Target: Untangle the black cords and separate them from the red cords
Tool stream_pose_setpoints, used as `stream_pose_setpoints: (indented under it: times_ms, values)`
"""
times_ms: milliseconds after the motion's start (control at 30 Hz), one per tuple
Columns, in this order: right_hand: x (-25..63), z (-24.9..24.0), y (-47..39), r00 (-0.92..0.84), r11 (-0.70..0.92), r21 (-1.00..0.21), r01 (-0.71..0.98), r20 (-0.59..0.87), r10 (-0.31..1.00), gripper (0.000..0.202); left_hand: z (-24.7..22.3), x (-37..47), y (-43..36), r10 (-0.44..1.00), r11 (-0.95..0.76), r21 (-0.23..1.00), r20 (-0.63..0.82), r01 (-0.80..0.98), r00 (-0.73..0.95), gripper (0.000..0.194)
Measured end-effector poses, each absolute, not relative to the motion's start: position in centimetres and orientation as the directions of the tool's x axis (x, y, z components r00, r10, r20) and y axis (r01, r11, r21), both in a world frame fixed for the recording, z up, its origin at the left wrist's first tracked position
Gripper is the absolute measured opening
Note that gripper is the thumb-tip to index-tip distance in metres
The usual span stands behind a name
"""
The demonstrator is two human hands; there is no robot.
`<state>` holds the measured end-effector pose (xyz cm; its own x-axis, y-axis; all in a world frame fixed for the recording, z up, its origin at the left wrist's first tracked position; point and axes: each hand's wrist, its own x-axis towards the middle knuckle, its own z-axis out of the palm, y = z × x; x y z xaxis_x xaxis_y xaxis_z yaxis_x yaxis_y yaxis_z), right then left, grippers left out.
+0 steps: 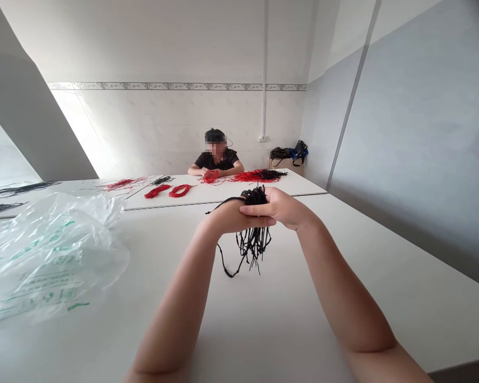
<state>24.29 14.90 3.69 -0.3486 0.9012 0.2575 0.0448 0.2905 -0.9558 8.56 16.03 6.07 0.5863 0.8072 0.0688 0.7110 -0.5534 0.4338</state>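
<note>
Left hand [234, 215] and right hand [282, 207] — both closed around a black cord bundle [254, 240].

A plastic bag [59, 260] lies on the worktop [155, 260], left of the cord bundle [254, 247] held over its middle. Behind them, cord piles [247, 176] lie along the far side, before a seated person [216, 160].

White tables [263, 319] stand before a pale wall [151, 127] — patterned border [175, 86] across it.
</note>
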Motion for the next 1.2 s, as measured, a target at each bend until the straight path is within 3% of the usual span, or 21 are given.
stream_pose_setpoints:
  times_ms: [100,200,367,467,567,667,733,800,900,1067,1200]
  values:
    - [24.9,4.0,14.7,-0.361,0.307,-0.947,0.096,0.254,0.897,0.038,6.4,8.4,15.8,0.829,-0.502,0.363,-0.055,0.785,0.556,0.06]
    - [25.6,4.2,14.5,-0.394,0.303,-0.945,0.123,0.234,0.889,0.031,6.8,7.6,15.6,0.764,-0.583,0.314,-0.102,0.749,0.638,0.068]
    - [26.5,4.1,14.9,-0.355,0.295,-0.949,0.108,0.241,0.903,0.023,7.8,5.4,15.0,0.671,-0.663,0.377,-0.083,0.647,0.737,0.069]
    - [26.9,3.7,15.5,-0.248,0.264,-0.959,0.106,0.232,0.941,0.022,8.3,4.7,14.4,0.685,-0.673,0.395,0.012,0.626,0.729,0.051]
    - [26.8,3.3,16.0,-0.176,0.229,-0.965,0.126,0.206,0.963,0.023,7.9,5.3,14.2,0.707,-0.699,0.348,0.201,0.625,0.678,0.048]
    - [26.4,3.2,15.9,-0.226,0.241,-0.946,0.216,0.192,0.955,0.022,6.9,6.9,14.5,0.641,-0.76,0.243,0.433,0.603,0.634,0.065]
    - [26.0,3.3,15.6,-0.3,0.293,-0.909,0.296,0.203,0.932,0.023,6.2,8.0,15.0,0.534,-0.834,0.182,0.503,0.521,0.68,0.084]
    - [25.8,3.6,15.0,-0.367,0.349,-0.859,0.373,0.209,0.906,0.032,5.6,8.9,15.5,0.476,-0.874,0.164,0.478,0.457,0.739,0.088]
    - [25.8,4.0,14.3,-0.375,0.381,-0.809,0.448,0.217,0.901,0.041,5.3,9.4,16.0,0.512,-0.859,0.214,0.38,0.465,0.77,0.069]
    - [26.3,4.3,14.1,-0.424,0.42,-0.746,0.517,0.203,0.883,0.016,5.5,9.0,16.0,0.698,-0.713,0.169,0.251,0.68,0.67,0.021]
    - [26.1,3.8,14.5,-0.332,0.385,-0.675,0.63,0.214,0.919,0.011,6.0,8.7,15.5,0.811,-0.585,0.118,0.094,0.803,0.577,0.029]
